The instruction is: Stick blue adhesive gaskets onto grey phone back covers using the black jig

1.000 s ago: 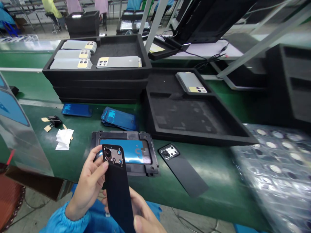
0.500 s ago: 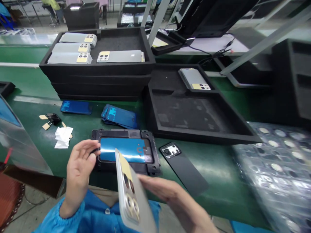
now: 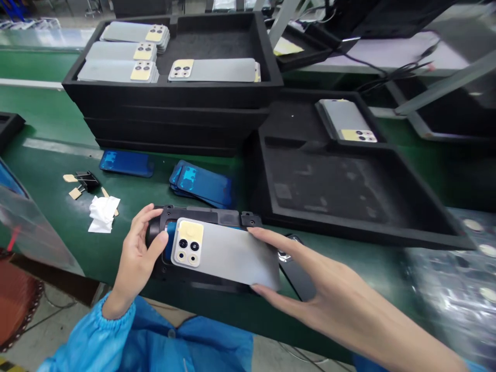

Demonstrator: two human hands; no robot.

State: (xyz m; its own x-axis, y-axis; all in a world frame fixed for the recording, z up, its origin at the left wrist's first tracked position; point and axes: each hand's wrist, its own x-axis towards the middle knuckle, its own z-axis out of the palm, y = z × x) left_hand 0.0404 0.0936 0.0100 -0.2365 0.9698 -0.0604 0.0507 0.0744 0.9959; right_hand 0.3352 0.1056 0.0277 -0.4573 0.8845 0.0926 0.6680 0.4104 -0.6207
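Observation:
A silver phone back cover (image 3: 228, 254) with a yellow camera patch lies face up over the black jig (image 3: 205, 216) on the green bench. My right hand (image 3: 310, 279) grips the cover's right end between thumb and fingers. My left hand (image 3: 135, 258) rests on the jig's left end, fingers curled over its edge and thumb near the cover's camera corner. A blue film in the jig shows only as a sliver beside the cover. Another dark back cover (image 3: 296, 271) lies partly hidden under my right hand.
Stacked black trays (image 3: 170, 111) with several silver covers stand at the back. A shallow black tray (image 3: 349, 206) with one cover sits at right. Blue films (image 3: 203, 185) (image 3: 126, 163), a white wipe (image 3: 101, 213) and a binder clip (image 3: 87, 181) lie on the bench. Bubble-wrapped parts (image 3: 457, 279) sit far right.
The cover, held upright with its dark inner side toward me, was flipped and laid silver side up over the jig. My left hand went from the cover to the jig's left end.

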